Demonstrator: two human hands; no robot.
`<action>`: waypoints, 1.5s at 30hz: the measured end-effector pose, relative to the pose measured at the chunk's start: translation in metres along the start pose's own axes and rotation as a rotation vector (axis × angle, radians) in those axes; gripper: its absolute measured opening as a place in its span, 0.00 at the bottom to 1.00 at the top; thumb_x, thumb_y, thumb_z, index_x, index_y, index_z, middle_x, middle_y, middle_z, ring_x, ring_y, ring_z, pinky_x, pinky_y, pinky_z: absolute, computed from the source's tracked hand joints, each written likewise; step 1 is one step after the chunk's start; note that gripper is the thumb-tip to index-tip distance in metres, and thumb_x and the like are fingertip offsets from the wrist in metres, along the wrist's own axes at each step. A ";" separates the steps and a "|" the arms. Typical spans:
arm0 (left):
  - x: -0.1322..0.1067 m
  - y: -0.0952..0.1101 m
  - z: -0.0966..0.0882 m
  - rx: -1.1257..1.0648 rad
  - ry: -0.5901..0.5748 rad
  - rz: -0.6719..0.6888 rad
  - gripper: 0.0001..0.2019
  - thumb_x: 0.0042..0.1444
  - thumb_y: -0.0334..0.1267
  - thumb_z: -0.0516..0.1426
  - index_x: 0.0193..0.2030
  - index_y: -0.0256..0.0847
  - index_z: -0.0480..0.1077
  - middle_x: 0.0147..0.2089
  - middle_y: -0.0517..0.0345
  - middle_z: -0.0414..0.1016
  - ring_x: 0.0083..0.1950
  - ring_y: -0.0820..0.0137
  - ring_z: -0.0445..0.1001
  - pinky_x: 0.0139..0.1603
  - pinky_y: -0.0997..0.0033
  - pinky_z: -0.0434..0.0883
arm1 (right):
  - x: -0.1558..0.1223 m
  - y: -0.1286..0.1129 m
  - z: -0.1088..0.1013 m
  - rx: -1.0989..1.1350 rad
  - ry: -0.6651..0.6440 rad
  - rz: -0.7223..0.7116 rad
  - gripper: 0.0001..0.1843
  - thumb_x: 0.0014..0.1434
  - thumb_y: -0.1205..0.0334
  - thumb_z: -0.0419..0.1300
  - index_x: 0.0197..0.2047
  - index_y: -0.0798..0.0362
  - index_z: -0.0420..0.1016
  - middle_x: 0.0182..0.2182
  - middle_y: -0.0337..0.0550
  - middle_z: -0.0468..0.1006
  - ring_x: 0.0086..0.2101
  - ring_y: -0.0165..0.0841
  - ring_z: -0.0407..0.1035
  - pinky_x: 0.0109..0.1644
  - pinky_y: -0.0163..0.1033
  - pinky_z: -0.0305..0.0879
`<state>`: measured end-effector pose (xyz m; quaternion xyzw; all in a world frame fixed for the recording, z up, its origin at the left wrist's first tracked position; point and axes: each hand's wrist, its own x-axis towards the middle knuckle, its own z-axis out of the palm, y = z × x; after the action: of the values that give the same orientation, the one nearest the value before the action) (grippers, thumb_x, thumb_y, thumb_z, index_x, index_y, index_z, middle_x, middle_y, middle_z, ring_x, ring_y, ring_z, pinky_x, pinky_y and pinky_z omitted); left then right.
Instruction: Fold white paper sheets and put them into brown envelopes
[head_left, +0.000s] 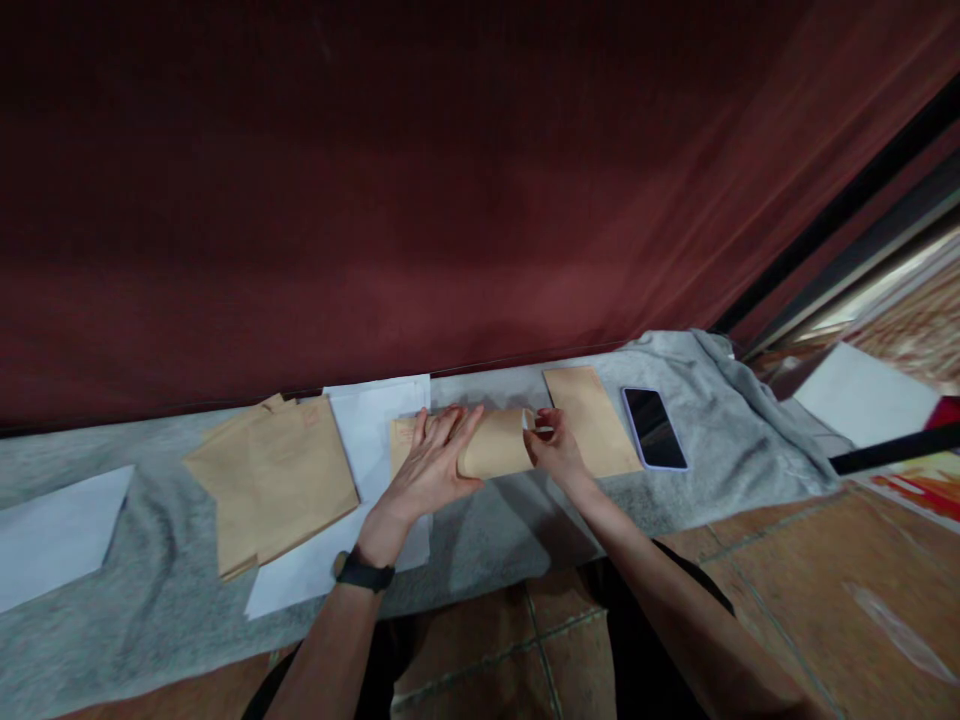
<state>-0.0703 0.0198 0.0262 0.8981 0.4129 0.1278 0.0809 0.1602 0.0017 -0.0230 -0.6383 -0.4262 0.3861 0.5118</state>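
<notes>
A brown envelope (496,443) lies on the grey cloth (480,530) in front of me. My left hand (435,462) rests flat on its left half with fingers stretched out. My right hand (553,446) is at the envelope's right end, fingers pinched on a bit of white paper (529,420) that sticks out of the envelope's opening. A black band sits on my left wrist.
A stack of brown envelopes (274,482) lies to the left over white sheets (375,420). Another brown envelope (592,420) and a phone (654,428) lie to the right. A white sheet (56,535) lies far left. A dark red curtain hangs behind.
</notes>
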 end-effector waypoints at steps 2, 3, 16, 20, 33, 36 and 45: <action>0.000 0.001 0.000 0.000 -0.005 0.021 0.55 0.52 0.48 0.66 0.78 0.46 0.35 0.74 0.40 0.55 0.75 0.47 0.51 0.75 0.38 0.37 | 0.003 -0.002 -0.003 0.090 -0.105 0.052 0.25 0.46 0.44 0.63 0.45 0.49 0.70 0.32 0.39 0.77 0.30 0.32 0.72 0.33 0.36 0.68; 0.000 0.001 0.000 0.002 -0.007 0.033 0.55 0.52 0.48 0.65 0.78 0.46 0.35 0.74 0.40 0.54 0.76 0.47 0.50 0.75 0.38 0.36 | 0.004 -0.003 -0.005 0.122 -0.170 0.082 0.23 0.45 0.45 0.64 0.40 0.50 0.72 0.30 0.39 0.77 0.29 0.32 0.72 0.32 0.36 0.67; 0.005 0.030 0.035 -0.556 0.463 -0.619 0.39 0.65 0.50 0.55 0.76 0.46 0.39 0.76 0.40 0.46 0.76 0.53 0.52 0.68 0.48 0.65 | -0.007 -0.017 -0.006 0.404 -0.060 0.225 0.16 0.41 0.49 0.64 0.32 0.49 0.71 0.30 0.44 0.82 0.32 0.38 0.76 0.35 0.39 0.71; 0.006 0.046 0.048 -1.368 0.341 -0.789 0.28 0.64 0.49 0.57 0.67 0.43 0.58 0.64 0.42 0.68 0.59 0.58 0.75 0.55 0.56 0.77 | -0.018 -0.016 0.006 0.449 -0.051 0.246 0.15 0.40 0.52 0.65 0.31 0.50 0.72 0.28 0.41 0.81 0.30 0.36 0.75 0.36 0.39 0.71; 0.004 0.046 0.052 -1.843 0.343 -0.887 0.18 0.45 0.36 0.71 0.43 0.38 0.74 0.43 0.50 0.82 0.39 0.64 0.81 0.39 0.66 0.78 | -0.028 -0.009 0.018 0.449 -0.067 0.230 0.15 0.41 0.52 0.67 0.31 0.52 0.77 0.27 0.39 0.81 0.27 0.32 0.71 0.30 0.35 0.66; 0.005 0.040 0.052 -1.830 0.338 -0.873 0.18 0.44 0.35 0.70 0.43 0.38 0.74 0.44 0.51 0.82 0.40 0.65 0.81 0.40 0.67 0.78 | -0.027 -0.013 0.010 0.454 -0.188 0.260 0.16 0.42 0.53 0.69 0.33 0.52 0.77 0.30 0.39 0.81 0.30 0.33 0.73 0.33 0.37 0.69; 0.003 0.018 0.042 -1.643 0.143 -0.832 0.22 0.43 0.39 0.68 0.47 0.39 0.75 0.44 0.50 0.82 0.43 0.62 0.80 0.37 0.69 0.75 | -0.003 -0.016 -0.038 0.404 -0.282 0.288 0.19 0.43 0.52 0.73 0.38 0.51 0.79 0.35 0.40 0.82 0.32 0.32 0.75 0.39 0.37 0.71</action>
<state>-0.0430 0.0082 -0.0091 0.3278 0.4860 0.3964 0.7066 0.1916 -0.0116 -0.0006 -0.5171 -0.3126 0.6169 0.5043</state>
